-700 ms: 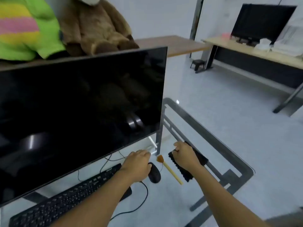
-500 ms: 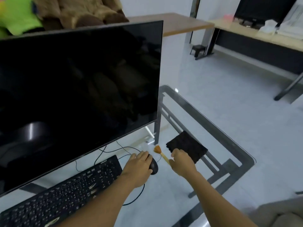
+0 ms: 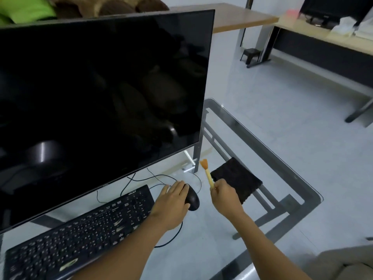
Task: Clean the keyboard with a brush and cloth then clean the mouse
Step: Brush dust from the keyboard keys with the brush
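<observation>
A black keyboard [image 3: 80,235] lies on the glass desk [image 3: 298,190] in front of the monitor. Right of it sits a black wired mouse [image 3: 192,199]; my left hand [image 3: 173,201] rests over its left side, gripping it. My right hand [image 3: 226,196] holds a small brush [image 3: 206,172] by its yellow handle, lifted off the desk with the orange bristles pointing up and away. A folded black cloth [image 3: 240,178] lies flat on the glass just right of my right hand.
A large dark monitor [image 3: 96,102] stands close behind the keyboard. Mouse and keyboard cables [image 3: 153,178] loop under its lower edge. The desk's rounded right corner and metal frame lie beyond the cloth. Other desks stand across the room.
My right hand left the cloth, closed on the brush handle and raised the brush off the desk. My left hand stayed on the mouse. The camera tilted down.
</observation>
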`<state>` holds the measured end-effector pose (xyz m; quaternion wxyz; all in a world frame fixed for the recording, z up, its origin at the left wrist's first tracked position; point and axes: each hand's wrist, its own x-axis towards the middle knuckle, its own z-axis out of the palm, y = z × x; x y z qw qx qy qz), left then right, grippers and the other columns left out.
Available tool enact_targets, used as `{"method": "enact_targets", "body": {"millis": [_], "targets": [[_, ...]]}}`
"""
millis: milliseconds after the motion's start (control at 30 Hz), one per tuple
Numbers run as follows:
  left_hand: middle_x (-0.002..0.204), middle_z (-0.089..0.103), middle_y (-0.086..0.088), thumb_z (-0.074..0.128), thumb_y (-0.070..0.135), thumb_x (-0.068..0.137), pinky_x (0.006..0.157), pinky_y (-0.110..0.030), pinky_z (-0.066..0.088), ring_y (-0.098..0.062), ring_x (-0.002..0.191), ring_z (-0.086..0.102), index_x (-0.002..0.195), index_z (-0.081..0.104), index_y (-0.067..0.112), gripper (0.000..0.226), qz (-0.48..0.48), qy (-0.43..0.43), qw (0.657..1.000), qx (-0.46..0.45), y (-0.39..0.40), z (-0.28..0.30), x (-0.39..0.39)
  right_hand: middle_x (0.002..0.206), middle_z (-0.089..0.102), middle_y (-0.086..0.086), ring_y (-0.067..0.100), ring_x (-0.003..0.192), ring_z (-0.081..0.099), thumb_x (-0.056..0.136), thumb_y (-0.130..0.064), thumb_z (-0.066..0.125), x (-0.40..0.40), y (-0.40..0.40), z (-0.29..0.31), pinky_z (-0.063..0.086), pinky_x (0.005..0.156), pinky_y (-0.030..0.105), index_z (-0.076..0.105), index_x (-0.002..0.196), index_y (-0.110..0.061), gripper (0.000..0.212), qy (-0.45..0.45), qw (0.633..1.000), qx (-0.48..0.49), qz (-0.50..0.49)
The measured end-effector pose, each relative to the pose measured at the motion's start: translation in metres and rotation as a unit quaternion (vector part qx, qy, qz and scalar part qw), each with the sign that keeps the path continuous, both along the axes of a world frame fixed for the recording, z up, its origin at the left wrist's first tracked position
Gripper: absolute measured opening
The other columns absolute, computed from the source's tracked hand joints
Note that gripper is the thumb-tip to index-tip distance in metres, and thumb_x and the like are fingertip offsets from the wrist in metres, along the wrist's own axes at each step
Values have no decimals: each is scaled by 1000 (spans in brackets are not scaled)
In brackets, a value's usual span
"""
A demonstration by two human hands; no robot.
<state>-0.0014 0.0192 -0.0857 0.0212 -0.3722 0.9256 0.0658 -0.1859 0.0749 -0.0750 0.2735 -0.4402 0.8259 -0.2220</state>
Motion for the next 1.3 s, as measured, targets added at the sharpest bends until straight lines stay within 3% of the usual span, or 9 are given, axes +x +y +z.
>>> {"method": "enact_targets", "body": {"millis": [167, 300, 433, 600, 733, 867, 1000, 1167, 1300], "targets": [[151, 37, -7, 43, 38, 96, 114, -38, 24, -22, 140, 33, 144, 38, 9, 56, 115, 97, 988, -22, -3, 19, 61, 76, 68, 14, 21, 64, 62, 98, -15, 53, 34, -7, 57, 55, 59, 28, 54, 106, -30, 17, -142, 983, -81, 79], [154, 31, -3, 35, 43, 97, 117, -34, 18, -18, 143, 25, 147, 33, 13, 58, 233, 128, 964, 7, 11, 24, 141, 76, 68, 7, 12, 65, 62, 101, -18, 49, 83, -17, 90, 53, 65, 23, 71, 99, -18, 22, -344, 934, -60, 79], [151, 35, -4, 32, 44, 95, 115, -36, 22, -20, 141, 30, 146, 35, 13, 59, 343, 137, 929, 7, 37, 20, 230, 85, 71, 11, 21, 79, 66, 99, -4, 48, 137, -27, 110, 54, 81, 32, 66, 112, -7, 22, -471, 871, -52, 129], [150, 37, -8, 48, 33, 96, 114, -36, 26, -24, 139, 33, 144, 36, 10, 55, 455, 144, 879, 13, 72, 15, 313, 90, 74, 6, 18, 81, 69, 94, -11, 63, 207, -38, 103, 56, 78, 28, 64, 107, -16, 14, -377, 898, -70, 215], [155, 26, -4, 49, 49, 91, 119, -38, 15, -20, 145, 19, 150, 24, 14, 73, 496, 162, 850, 67, 93, 1, 359, 82, 68, 1, 16, 75, 64, 98, -22, 56, 265, -43, 83, 52, 68, 22, 68, 99, -29, 14, -282, 923, -107, 239], [160, 7, 2, 32, 85, 71, 119, -41, 1, -14, 147, -2, 152, 6, 20, 107, 470, 172, 857, 123, 101, -16, 383, 100, 66, -3, 12, 90, 65, 96, -25, 58, 315, -48, 56, 53, 82, 29, 66, 96, -38, 15, -203, 921, -118, 312], [161, 0, 3, 44, 81, 73, 118, -40, -3, -12, 147, -7, 152, -3, 17, 112, 459, 180, 864, 102, 93, -29, 384, 93, 71, -1, 19, 86, 68, 98, -23, 56, 352, -45, 39, 57, 82, 41, 62, 94, -34, 13, -188, 910, -74, 362], [161, 1, 5, 43, 83, 73, 118, -36, -8, -6, 145, -10, 152, -6, 17, 114, 445, 212, 866, 89, 97, -51, 384, 104, 62, 1, 8, 86, 60, 97, -12, 56, 364, -53, 33, 47, 80, 15, 67, 100, -12, 12, -39, 900, -181, 395], [160, 3, 9, 43, 82, 74, 118, -32, -7, -2, 144, -9, 153, -2, 19, 110, 441, 237, 863, 65, 100, -64, 387, 90, 68, -4, 7, 79, 65, 96, -11, 56, 373, -54, 41, 50, 69, 19, 63, 95, -20, 12, -111, 910, -125, 379]]}}
